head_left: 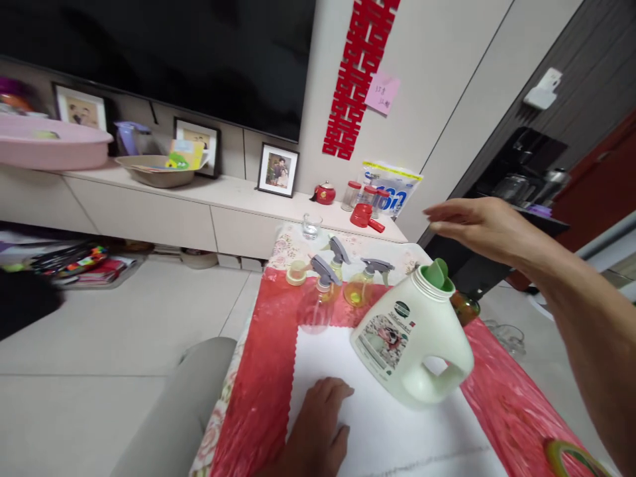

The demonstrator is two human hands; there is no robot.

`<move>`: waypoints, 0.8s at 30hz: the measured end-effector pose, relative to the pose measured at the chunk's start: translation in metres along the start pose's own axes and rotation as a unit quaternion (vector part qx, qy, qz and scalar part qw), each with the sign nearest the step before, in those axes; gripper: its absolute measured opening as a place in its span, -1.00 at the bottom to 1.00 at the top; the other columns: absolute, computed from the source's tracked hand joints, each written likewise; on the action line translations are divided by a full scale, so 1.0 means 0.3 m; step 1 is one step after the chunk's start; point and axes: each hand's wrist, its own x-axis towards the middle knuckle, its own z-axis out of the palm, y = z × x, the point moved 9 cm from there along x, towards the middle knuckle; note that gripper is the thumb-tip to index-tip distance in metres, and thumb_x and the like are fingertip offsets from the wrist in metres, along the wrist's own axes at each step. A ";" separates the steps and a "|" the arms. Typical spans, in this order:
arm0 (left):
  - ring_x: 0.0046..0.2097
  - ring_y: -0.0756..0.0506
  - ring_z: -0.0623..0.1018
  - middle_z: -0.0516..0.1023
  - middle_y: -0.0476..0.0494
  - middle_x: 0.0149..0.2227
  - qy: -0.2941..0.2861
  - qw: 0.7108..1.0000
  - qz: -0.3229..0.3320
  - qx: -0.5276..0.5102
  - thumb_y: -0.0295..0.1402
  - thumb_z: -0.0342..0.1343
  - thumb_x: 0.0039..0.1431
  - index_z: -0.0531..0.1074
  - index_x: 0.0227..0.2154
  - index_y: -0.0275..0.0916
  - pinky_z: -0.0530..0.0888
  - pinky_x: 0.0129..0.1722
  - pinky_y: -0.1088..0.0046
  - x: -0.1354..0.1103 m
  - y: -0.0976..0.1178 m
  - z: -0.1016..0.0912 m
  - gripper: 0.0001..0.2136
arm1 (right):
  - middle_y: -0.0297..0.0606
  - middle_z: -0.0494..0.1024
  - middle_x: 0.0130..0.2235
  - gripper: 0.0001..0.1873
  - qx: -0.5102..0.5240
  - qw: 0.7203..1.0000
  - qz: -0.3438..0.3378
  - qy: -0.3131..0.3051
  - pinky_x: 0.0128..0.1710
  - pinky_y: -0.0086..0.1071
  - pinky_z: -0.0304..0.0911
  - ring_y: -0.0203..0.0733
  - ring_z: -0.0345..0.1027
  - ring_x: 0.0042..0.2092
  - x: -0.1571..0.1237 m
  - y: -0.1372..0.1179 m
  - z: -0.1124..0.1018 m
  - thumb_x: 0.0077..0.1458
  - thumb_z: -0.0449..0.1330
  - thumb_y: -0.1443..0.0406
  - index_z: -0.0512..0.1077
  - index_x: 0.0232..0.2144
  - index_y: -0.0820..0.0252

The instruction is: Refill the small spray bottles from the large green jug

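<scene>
A pale green detergent jug [422,351] with a printed label stands uncapped on a white sheet [318,361], a green spout showing in its neck. My right hand [472,225] is raised above and behind the jug, apart from it, fingers stretched to the left and nothing visible in them. Low in the picture, my left hand [320,424] rests on the sheet, its fingers loosely bent and apart, holding nothing. Beyond it stand a clear spray bottle [317,308], a second spray bottle [336,255] partly behind it, and another with yellow liquid, a spray bottle [360,285] nearer the jug.
A yellowish lid [296,273] and a glass cup [312,226] are at the table's far end. Red plastic [253,351] covers the table; a tape roll [571,457] lies bottom right. Behind runs a cabinet with a red teapot [325,193], jars and picture frames.
</scene>
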 end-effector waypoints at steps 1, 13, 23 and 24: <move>0.13 -0.22 0.48 0.50 -0.20 0.08 -0.005 1.000 -0.001 -0.003 -0.65 0.01 -0.09 0.34 0.07 -0.15 0.44 0.20 0.05 0.003 0.012 -0.010 -0.41 | -0.21 0.56 -0.11 -0.62 -0.091 0.992 -0.018 -0.081 -0.05 -0.22 0.40 -0.13 0.46 -0.14 0.031 -0.072 0.069 0.20 0.17 0.16 0.51 0.02 0.15; 0.13 -0.23 0.42 0.46 -0.20 0.02 0.028 0.999 -0.010 -0.027 -0.69 -0.05 -0.04 0.30 0.05 -0.16 0.37 0.23 0.03 -0.001 0.024 -0.002 -0.44 | -0.12 0.41 0.04 -0.59 -0.282 0.895 0.113 -0.328 0.01 -0.19 0.38 -0.17 0.36 0.01 0.201 -0.055 0.621 0.30 0.17 0.12 0.37 0.07 0.27; 0.09 -0.22 0.44 0.47 -0.20 -0.03 0.043 0.998 -0.017 -0.039 -0.67 -0.05 -0.02 0.32 0.02 -0.18 0.41 0.19 0.04 0.003 0.025 -0.007 -0.49 | -0.12 0.40 0.04 -0.59 -0.264 0.916 0.121 -0.278 0.01 -0.18 0.38 -0.17 0.36 0.01 0.149 -0.093 0.607 0.30 0.16 0.12 0.36 0.07 0.26; 0.11 -0.22 0.44 0.46 -0.20 -0.02 0.055 0.998 -0.008 -0.038 -0.66 -0.05 0.01 0.30 0.04 -0.17 0.41 0.20 0.04 -0.003 0.029 -0.015 -0.50 | -0.12 0.40 0.04 -0.59 -0.262 0.924 0.114 -0.255 0.01 -0.19 0.38 -0.17 0.36 0.01 0.156 -0.111 0.569 0.30 0.16 0.12 0.37 0.07 0.26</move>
